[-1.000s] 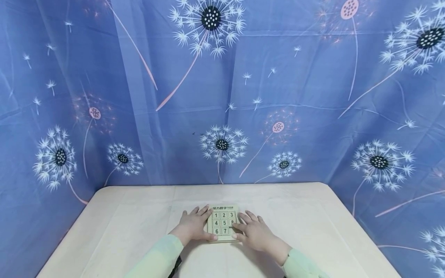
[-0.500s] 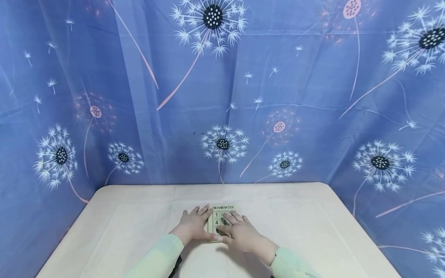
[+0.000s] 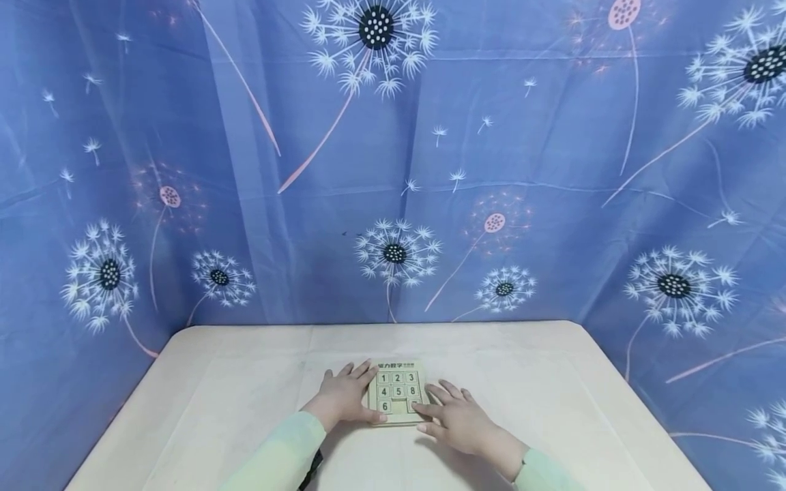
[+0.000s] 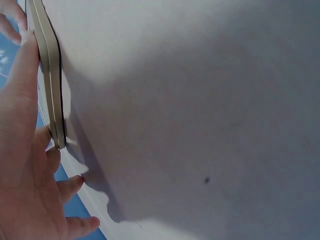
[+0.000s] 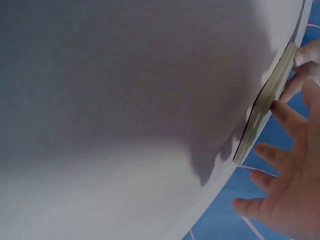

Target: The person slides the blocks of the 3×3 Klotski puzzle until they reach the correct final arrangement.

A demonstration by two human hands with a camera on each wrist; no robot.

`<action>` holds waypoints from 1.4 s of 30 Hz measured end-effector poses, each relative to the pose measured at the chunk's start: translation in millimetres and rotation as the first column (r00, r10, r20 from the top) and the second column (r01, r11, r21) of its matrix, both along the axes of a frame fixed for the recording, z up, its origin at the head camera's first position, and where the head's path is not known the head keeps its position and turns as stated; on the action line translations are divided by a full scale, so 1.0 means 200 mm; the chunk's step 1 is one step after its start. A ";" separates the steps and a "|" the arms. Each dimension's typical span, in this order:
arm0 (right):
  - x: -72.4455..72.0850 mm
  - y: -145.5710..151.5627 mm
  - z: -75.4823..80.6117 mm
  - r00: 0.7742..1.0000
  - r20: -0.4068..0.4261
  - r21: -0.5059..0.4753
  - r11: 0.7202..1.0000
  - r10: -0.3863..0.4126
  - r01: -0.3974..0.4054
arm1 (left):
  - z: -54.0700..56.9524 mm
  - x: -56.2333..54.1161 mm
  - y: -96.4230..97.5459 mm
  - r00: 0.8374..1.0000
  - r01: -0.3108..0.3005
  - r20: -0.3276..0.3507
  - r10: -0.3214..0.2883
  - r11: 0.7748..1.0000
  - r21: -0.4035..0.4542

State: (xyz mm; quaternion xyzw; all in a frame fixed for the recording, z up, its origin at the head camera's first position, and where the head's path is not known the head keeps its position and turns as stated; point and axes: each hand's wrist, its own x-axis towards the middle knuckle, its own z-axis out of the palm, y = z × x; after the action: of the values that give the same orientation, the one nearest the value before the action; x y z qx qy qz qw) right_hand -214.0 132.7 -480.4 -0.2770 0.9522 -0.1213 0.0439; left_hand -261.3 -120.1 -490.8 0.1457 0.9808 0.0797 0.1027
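Note:
A pale number slide puzzle point(image 3: 399, 410) lies on the table, with several numbered square tiles in its frame. A bare gap shows in the bottom row, between the 6 tile point(image 3: 385, 406) and a tile at the right corner partly hidden by a fingertip. My left hand point(image 3: 345, 397) holds the puzzle's left side, thumb at the near edge and fingers by the far left corner. In the left wrist view the thumb lies along the board's side. My right hand point(image 3: 462, 421) has its index fingertip on the bottom right tile, other fingers spread and apart from the board.
The pale table point(image 3: 245, 382) extends around the puzzle on all sides. Behind and beside it hangs a blue curtain point(image 3: 319, 273) with a dandelion print. Light green sleeves point(image 3: 276, 453) cover both forearms.
My right hand swept left over the tiles, then back right. The 7 tile has left the bottom middle spot, where a gap now shows. My left hand has stayed in place.

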 end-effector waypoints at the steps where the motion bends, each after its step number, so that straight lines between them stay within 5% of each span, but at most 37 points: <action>1: 0.00 0.00 0.01 1.000 -0.001 -0.004 1.000 0.004 -0.004 | 0.00 0.00 0.00 1.000 -0.002 0.001 0.002 1.000 -0.001; 11: -0.03 -0.18 0.01 0.996 -0.008 0.009 0.996 0.094 -0.094 | 0.00 0.01 -0.01 1.000 0.018 -0.014 -0.019 1.000 -0.023; 23: -0.03 -0.08 0.00 0.999 -0.002 0.005 0.999 0.051 -0.051 | 0.00 0.00 0.00 1.000 0.002 0.003 -0.002 1.000 -0.026; 34: -0.11 -0.26 0.00 1.000 -0.010 0.026 0.999 0.026 -0.025 | -0.01 0.01 0.00 0.999 0.032 -0.013 -0.033 0.999 -0.035; 42: -0.04 -0.22 0.02 0.997 0.024 0.062 0.995 0.071 -0.073 | -0.01 0.00 -0.01 0.999 0.025 -0.025 -0.026 0.999 -0.036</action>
State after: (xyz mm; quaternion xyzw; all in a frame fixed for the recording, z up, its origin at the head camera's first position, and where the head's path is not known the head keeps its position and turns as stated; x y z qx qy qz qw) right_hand -221.2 88.0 -476.9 -0.3082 0.9444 -0.0928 0.0673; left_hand -262.3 -121.4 -493.0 0.1571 0.9814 0.0589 0.0936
